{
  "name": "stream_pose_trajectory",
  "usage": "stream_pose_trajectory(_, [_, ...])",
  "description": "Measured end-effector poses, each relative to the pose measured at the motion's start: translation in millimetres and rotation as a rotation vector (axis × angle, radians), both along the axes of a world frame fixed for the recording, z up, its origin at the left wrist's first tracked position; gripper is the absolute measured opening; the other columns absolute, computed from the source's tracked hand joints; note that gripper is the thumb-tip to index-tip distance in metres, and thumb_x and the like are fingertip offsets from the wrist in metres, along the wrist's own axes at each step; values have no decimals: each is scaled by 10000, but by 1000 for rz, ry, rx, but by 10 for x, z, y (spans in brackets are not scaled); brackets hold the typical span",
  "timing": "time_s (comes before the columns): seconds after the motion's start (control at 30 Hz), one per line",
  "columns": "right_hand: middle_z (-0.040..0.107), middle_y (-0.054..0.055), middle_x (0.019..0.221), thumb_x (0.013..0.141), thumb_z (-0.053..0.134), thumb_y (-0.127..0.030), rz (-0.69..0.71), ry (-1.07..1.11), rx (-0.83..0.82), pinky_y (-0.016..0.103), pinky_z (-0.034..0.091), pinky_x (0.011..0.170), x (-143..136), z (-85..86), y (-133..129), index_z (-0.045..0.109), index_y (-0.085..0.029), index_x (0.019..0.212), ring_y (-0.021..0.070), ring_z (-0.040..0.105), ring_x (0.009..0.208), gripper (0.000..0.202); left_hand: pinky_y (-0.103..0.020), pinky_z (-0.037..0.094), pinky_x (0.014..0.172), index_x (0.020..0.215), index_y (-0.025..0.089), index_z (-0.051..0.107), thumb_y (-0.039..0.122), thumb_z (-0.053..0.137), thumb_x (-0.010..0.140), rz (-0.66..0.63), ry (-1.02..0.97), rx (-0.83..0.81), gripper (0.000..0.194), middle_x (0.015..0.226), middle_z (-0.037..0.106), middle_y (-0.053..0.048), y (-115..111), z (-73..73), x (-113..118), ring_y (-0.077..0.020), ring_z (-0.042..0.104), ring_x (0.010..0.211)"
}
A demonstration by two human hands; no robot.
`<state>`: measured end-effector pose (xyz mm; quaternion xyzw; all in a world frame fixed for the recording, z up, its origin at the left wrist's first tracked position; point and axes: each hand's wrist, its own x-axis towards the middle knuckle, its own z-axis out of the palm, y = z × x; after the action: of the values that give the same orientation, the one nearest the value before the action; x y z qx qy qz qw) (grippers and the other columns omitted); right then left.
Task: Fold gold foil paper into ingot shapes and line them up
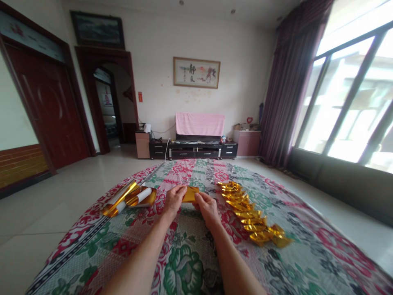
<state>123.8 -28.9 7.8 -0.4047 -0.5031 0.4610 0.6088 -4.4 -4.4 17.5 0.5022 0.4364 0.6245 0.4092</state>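
Note:
Between my two hands is a small flat piece of gold foil paper (190, 194). The fingers of my left hand (175, 200) pinch its left edge, and my right hand (208, 207) pinches its right edge, thumb on top. To the left lie loose, partly curled gold foil sheets (130, 198) with white backs. A row of folded gold foil pieces (245, 209) runs on the right, from beyond my right hand toward the near right. The fingertips under the foil are hidden.
A flowered cloth (184, 266) covers the round surface under my hands. Beyond it stand a low black cabinet (195, 152) and a pink cloth (200, 123) draped over something. Purple curtains (290, 82) and windows are at the right, a red door (49, 106) at the left.

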Motion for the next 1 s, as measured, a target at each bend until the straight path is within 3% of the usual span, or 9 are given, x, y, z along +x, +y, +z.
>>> stream_pose_trajectory(0.13, [641, 8, 645, 649, 627, -442, 62, -66, 56, 220, 452, 519, -31, -45, 27, 686, -159, 833, 128, 568, 547, 342, -203, 418, 580, 780, 173, 652, 370, 581, 711, 107, 140, 103, 221, 678, 639, -22, 26, -7, -12, -140, 554, 626])
stream_pose_trajectory(0.33, [664, 5, 708, 603, 664, -424, 89, -16, 52, 224, 471, 546, -59, 6, 0, 661, -178, 908, 132, 585, 583, 392, -224, 439, 653, 811, 177, 654, 358, 513, 765, 252, 344, 173, 234, 758, 675, -48, -5, 5, 3, -167, 601, 710])
stream_pose_trajectory(0.57, [663, -5, 716, 628, 661, -379, 141, 10, 33, 220, 473, 583, -76, -22, 15, 646, -176, 917, 120, 583, 594, 353, -230, 457, 711, 860, 178, 649, 296, 447, 819, 420, 550, 320, 238, 836, 699, -66, -60, 12, 50, -167, 640, 775])
stream_pose_trajectory(0.73, [652, -11, 658, 626, 668, -389, 124, -5, 14, 217, 460, 554, -66, -52, 33, 644, -173, 918, 112, 571, 540, 364, -220, 463, 727, 860, 170, 651, 245, 448, 823, 455, 630, 386, 219, 851, 704, -73, -42, -6, 30, -162, 649, 785])
stream_pose_trajectory(1.0, [666, 17, 639, 573, 699, -426, 149, 85, -78, 262, 490, 557, -46, -1, -11, 638, -157, 941, 171, 631, 593, 460, -220, 461, 727, 875, 179, 656, 252, 461, 823, 480, 640, 302, 215, 870, 706, -71, -50, 11, -15, -171, 651, 793])
